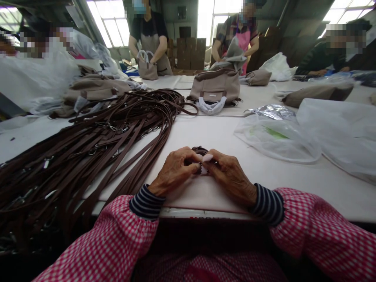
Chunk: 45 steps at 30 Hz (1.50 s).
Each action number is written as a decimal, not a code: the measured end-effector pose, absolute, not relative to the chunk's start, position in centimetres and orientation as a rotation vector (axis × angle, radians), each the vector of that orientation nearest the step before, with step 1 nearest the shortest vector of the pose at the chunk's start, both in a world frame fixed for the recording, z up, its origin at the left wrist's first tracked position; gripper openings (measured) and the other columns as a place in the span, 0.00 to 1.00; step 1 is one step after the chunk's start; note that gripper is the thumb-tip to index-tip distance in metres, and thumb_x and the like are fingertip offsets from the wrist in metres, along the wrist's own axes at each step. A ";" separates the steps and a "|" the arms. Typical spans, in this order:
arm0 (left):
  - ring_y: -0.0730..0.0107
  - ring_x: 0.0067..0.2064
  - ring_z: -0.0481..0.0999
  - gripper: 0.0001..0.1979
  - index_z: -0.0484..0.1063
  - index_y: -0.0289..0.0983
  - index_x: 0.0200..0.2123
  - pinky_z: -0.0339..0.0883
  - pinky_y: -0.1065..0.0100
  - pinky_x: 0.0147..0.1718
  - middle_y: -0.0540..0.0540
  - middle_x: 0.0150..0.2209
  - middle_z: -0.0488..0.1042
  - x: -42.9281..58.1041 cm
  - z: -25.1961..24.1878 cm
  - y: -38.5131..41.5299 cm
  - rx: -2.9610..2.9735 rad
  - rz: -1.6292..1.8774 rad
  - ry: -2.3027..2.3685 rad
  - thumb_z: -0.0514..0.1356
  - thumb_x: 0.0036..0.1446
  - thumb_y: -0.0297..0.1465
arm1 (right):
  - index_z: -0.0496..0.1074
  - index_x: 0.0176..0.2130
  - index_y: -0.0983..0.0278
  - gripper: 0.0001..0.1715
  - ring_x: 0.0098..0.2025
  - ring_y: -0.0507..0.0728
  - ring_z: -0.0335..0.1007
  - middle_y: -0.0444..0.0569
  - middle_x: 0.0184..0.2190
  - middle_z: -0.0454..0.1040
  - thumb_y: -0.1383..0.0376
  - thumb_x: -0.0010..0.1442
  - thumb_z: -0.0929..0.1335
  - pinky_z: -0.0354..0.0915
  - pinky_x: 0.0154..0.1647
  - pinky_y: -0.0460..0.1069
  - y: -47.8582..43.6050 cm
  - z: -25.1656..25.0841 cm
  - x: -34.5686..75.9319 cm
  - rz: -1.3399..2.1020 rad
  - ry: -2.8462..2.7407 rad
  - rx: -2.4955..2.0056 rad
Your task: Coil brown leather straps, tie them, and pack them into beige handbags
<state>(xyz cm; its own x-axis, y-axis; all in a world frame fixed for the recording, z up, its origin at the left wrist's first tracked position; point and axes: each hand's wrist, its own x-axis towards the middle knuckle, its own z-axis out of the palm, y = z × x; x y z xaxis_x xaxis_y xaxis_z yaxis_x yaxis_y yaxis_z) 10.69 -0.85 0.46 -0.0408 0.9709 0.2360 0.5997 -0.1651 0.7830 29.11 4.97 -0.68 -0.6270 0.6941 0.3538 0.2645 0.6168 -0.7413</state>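
My left hand (pixel 177 169) and my right hand (pixel 232 172) meet over the white table near its front edge. Between them lies a dark brown strap wound into a small coil (pixel 200 150), mostly covered by my fingers. A small white strip with a zigzag edge (pixel 205 170) shows at the coil's near side. My right thumb and fingers pinch this strip, while the left fingers are closed around the coil's left side. To the left, a large heap of brown straps (pixel 126 133) with metal clasps spreads over the table.
A taupe handbag (pixel 216 86) with wrapped handles stands beyond my hands. Clear plastic bags (pixel 276 137) lie at right, a taupe bag (pixel 319 94) behind them. Several people work across the table; one person (pixel 151 43) handles a small bag. More taupe bags (pixel 94 88) are piled back left.
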 end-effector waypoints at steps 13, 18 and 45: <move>0.63 0.33 0.70 0.07 0.72 0.39 0.31 0.57 0.63 0.37 0.49 0.28 0.74 11.7 1.0 0.1 1.821 1.059 1.960 0.59 0.64 0.27 | 0.68 0.33 0.60 0.11 0.29 0.53 0.67 0.41 0.26 0.68 0.59 0.68 0.66 0.62 0.30 0.47 5.4 -0.6 28.2 1.031 -2.054 -0.919; 0.64 0.32 0.69 0.08 0.71 0.39 0.30 0.58 0.64 0.35 0.49 0.27 0.72 11.1 0.6 0.7 1.690 1.152 1.901 0.59 0.62 0.29 | 0.65 0.31 0.60 0.18 0.30 0.53 0.67 0.42 0.26 0.67 0.54 0.69 0.64 0.63 0.29 0.46 5.7 -0.6 27.9 1.068 -2.063 -0.955; 0.75 0.25 0.68 0.11 0.73 0.35 0.28 0.61 0.74 0.23 0.51 0.24 0.72 10.5 0.1 0.6 1.144 1.423 1.536 0.65 0.55 0.37 | 0.74 0.26 0.63 0.10 0.24 0.51 0.67 0.44 0.21 0.73 0.63 0.56 0.67 0.59 0.23 0.45 6.2 0.2 26.1 1.186 -2.019 -1.003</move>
